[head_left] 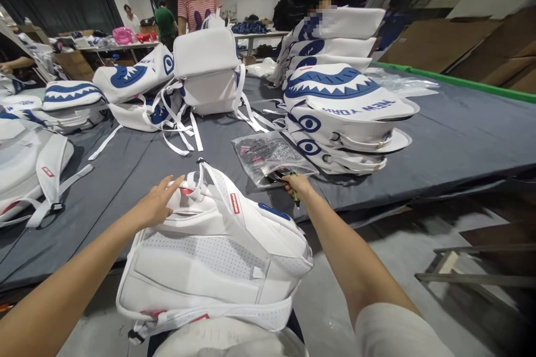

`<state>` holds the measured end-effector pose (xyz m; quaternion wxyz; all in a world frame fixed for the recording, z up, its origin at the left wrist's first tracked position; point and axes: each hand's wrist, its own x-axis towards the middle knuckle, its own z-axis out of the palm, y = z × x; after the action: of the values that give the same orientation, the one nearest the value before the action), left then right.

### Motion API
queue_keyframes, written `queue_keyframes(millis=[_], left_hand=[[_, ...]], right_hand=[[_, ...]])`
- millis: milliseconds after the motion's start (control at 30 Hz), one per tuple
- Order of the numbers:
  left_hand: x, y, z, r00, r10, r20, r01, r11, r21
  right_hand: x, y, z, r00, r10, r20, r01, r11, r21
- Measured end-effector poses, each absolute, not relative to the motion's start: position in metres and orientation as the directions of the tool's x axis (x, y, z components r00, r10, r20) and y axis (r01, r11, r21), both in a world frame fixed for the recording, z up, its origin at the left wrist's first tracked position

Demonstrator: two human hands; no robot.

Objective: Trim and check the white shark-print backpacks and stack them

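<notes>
A white backpack (201, 268) lies on its front across my lap and the table edge, with its padded back panel, straps and red labels towards me. My left hand (157, 203) rests at the bag's top end by the small carry loop, fingers stretched out and apart. My right hand (296, 183) is closed around green-handled snips (295, 196), their metal end pointing left over a clear plastic bag (268, 159). Small dark and red pieces show inside that plastic bag, too jumbled to name.
Stacked white backpacks with blue shark-mouth prints (343, 89) stand at the right. An upright white backpack (209, 70) and others with loose straps occupy the grey table (444, 134). A person in a striped shirt (199, 5) stands across it. A wooden stool (469, 279) is at lower right.
</notes>
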<state>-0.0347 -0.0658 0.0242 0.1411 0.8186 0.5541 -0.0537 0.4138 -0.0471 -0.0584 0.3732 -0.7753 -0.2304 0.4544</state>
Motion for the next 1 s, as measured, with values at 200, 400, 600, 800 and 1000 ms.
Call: queue_keyframes(millis=[200, 400, 600, 800, 1000], left_hand=[[-0.033, -0.071, 0.029, 0.365, 0.908, -0.208, 0.927, -0.333, 0.174], [-0.017, -0.117, 0.042, 0.297, 0.853, 0.428, 0.806, -0.465, 0.366], [0.034, -0.157, 0.058, 0.423, 0.903, -0.076, 0.263, -0.043, 0.964], [0.046, -0.170, 0.044, 0.440, 0.884, -0.158, 0.026, 0.164, 0.986], [0.032, -0.188, 0.026, 0.210, 0.977, -0.035, 0.038, 0.027, 0.999]], right_hand=[[0.405, -0.056, -0.048, 0.512, 0.730, -0.453, 0.145, -0.594, -0.791], [0.403, -0.112, -0.013, 0.527, 0.850, -0.007, 0.513, -0.325, -0.795], [0.317, -0.172, 0.032, -0.299, 0.584, 0.755, 0.661, 0.697, -0.277], [0.259, -0.188, 0.045, -0.228, 0.612, 0.757, 0.567, 0.716, -0.408], [0.228, -0.186, 0.036, -0.258, 0.904, 0.340, 0.461, 0.424, -0.780]])
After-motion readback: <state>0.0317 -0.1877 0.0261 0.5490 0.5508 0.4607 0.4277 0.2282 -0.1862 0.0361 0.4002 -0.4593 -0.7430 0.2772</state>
